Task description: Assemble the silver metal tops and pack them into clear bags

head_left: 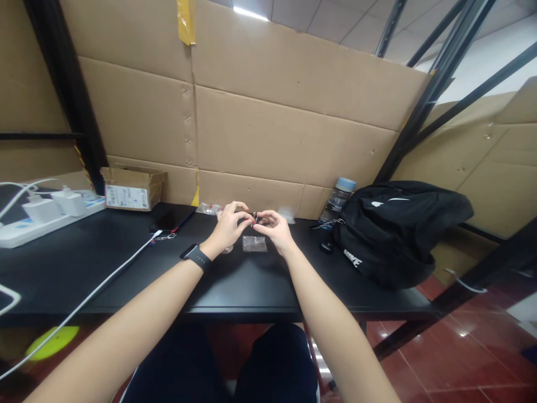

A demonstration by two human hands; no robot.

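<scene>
Above the middle of the black table, my left hand and my right hand meet fingertip to fingertip. Both are closed in a pinch on a small red and dark ring-like piece, too small to make out fully. A dark watch is on my left wrist. Just below the fingers, a small clear plastic bag lies flat on the table. Partly hidden by my left hand is a small shiny round item. Several clear packets lie behind that hand.
To the left are an open cardboard box, a power strip with white chargers, a dark phone and a white cable. A black backpack and a bottle stand at right. Cardboard panels wall the back.
</scene>
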